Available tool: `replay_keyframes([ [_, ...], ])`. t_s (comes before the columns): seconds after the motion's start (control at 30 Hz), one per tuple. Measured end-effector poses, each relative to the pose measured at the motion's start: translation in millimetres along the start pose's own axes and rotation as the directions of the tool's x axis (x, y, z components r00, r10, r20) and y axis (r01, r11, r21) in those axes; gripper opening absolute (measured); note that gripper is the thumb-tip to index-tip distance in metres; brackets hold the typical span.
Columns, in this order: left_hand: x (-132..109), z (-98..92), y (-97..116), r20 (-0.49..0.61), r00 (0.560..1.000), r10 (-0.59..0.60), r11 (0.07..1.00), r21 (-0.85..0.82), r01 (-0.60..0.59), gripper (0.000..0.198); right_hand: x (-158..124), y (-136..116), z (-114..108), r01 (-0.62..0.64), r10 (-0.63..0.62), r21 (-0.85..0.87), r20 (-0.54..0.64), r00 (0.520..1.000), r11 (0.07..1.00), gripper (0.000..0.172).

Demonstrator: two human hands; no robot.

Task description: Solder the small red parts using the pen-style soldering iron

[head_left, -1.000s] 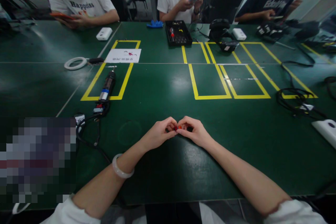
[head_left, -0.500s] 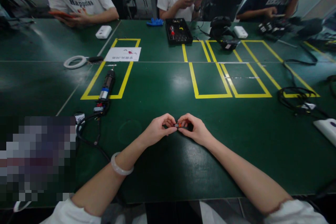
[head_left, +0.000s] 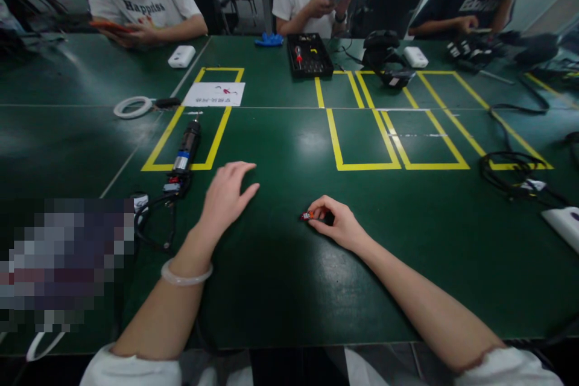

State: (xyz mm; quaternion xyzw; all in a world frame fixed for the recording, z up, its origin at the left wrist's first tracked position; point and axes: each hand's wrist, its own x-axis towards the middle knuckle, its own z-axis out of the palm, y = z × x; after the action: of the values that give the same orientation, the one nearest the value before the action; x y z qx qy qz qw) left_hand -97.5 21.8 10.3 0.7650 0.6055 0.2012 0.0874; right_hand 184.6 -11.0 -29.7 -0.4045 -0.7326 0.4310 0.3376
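Observation:
My right hand pinches a small orange, red and black part between thumb and fingertips, low over the green table. The part is too small for me to tell its kind. To the left, my left hand is open, fingers stretched forward and thumb apart, with nothing in it. Beyond it lies an electric screwdriver, black with a blue and silver band, its bit pointing away from me and its cable running back towards me.
Yellow tape marks rectangles on the table. Farther off are a printed card, a black tray with a red screwdriver, blue gloves and a headset. Coiled cable lies right. Several people sit opposite.
My left hand has let go of the small part and moved left and forward, opening, towards the electric screwdriver. My right hand has stayed in place with the part.

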Motion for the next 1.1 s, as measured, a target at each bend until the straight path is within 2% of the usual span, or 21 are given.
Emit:
replay_keyframes([
  [0.07, 0, -16.6, -30, -0.141, 0.983, -0.119, 0.960, 0.237, 0.150, 0.053, 0, 1, 0, 0.004, -0.004, 0.007, 0.001, 1.000, 1.000, 0.017],
  [0.13, -4, -29.1, -58, -0.201, 0.944, -0.261, 0.880, 0.352, 0.319, 0.062, 0, 1, 0, 0.008, -0.008, 0.009, 0.000, 1.000, 1.000, 0.017],
  [0.2, -10, -36.2, -82, -0.184, 0.911, -0.369, 0.820, 0.397, 0.412, 0.061, 1, 0, 1, 0.003, -0.003, 0.008, 0.001, 1.000, 1.000, 0.017],
  [0.3, -17, -39.2, -104, -0.089, 0.879, -0.469, 0.779, 0.427, 0.459, 0.057, 0, 0, 1, -0.015, 0.015, 0.018, -0.001, 1.000, 1.000, 0.016],
  [0.43, -16, -38.6, -110, -0.020, 0.844, -0.536, 0.761, 0.421, 0.493, 0.059, 0, 1, 2, -0.025, 0.025, 0.033, 0.002, 1.000, 0.999, 0.016],
  [0.53, -11, -35.7, -96, -0.021, 0.849, -0.528, 0.766, 0.421, 0.486, 0.059, 0, 2, 2, -0.017, 0.016, 0.022, 0.002, 1.000, 1.000, 0.016],
  [0.7, -7, -21.4, -50, -0.045, 0.878, -0.476, 0.776, 0.448, 0.444, 0.061, 1, 3, 3, -0.008, 0.008, 0.013, -0.023, 1.000, 1.000, 0.016],
  [0.93, -9, 4.0, 8, -0.002, 0.966, -0.258, 0.889, 0.392, 0.238, 0.064, 2, 5, 6, -0.037, 0.040, 0.064, -0.048, 0.998, 0.997, 0.015],
  [1.1, -14, 21.5, 47, 0.047, 0.991, -0.127, 0.946, 0.305, 0.107, 0.067, 2, 6, 4, -0.037, 0.041, 0.052, -0.093, 0.995, 0.998, 0.019],
])
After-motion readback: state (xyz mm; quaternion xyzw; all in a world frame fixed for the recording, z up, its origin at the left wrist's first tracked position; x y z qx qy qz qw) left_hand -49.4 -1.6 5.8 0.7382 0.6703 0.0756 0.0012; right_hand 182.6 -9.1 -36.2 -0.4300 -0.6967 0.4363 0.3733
